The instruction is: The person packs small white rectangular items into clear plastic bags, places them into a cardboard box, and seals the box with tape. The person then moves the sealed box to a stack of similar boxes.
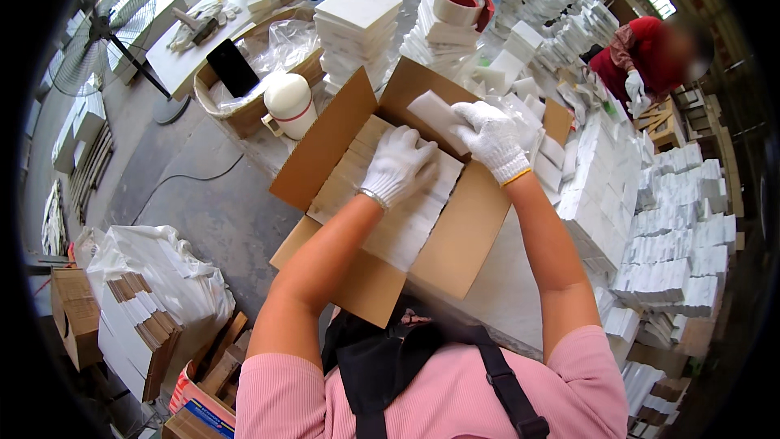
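An open cardboard box (465, 228) stands in front of me with its flaps folded out. White marbled tiles (404, 232) lie packed in rows inside it. My left hand (398, 167), in a white knit glove, rests on the tiles with its fingers stretched out and slightly blurred. At the box's far right corner, my gloved right hand (490, 140) pinches a thin white foam sheet (436, 119) between thumb and fingers. The sheet is tilted over the far edge of the box; its end under the hand is hidden.
Beyond the box stand tile stacks (357, 28) and a tape dispenser (459, 6). To the left are a white jug (291, 107), a black phone (232, 68) and a stand fan (99, 28). More tiles (678, 228) line the right, near a person in red (617, 65).
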Demonstrator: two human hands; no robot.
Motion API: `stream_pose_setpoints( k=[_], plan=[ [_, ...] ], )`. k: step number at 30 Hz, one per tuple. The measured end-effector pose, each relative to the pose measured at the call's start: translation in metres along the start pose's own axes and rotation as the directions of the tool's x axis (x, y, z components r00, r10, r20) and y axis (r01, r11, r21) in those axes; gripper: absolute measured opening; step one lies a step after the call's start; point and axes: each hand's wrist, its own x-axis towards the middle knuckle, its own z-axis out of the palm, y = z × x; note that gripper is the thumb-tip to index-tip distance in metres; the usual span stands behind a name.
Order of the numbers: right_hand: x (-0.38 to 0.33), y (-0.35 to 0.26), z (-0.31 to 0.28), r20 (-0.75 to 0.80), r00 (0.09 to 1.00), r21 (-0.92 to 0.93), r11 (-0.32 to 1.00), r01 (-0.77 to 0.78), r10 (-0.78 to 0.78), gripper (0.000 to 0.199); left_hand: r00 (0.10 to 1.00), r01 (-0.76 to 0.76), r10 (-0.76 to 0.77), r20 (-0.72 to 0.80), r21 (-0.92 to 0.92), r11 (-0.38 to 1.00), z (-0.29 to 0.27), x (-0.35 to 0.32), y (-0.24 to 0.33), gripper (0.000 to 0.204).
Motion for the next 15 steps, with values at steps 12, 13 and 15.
stream_pose_setpoints(
  k=[12,13,15],
  plan=[
    [0.007,-0.012,0.057,0.380,0.925,-0.164,0.982,0.097,-0.028,0.021,0.992,0.064,-0.066,-0.105,-0.024,0.998,0.003,-0.013,-0.003,0.029],
    [0.008,-0.014,0.055,0.377,0.926,-0.162,0.982,0.093,-0.025,0.021,0.990,0.106,-0.110,-0.087,-0.045,0.993,0.001,-0.011,-0.003,0.032],
    [0.011,-0.018,0.054,0.362,0.932,-0.140,0.987,0.073,-0.018,0.022,0.980,0.191,-0.195,-0.046,-0.085,0.978,-0.005,-0.008,-0.002,0.039]
  ],
)
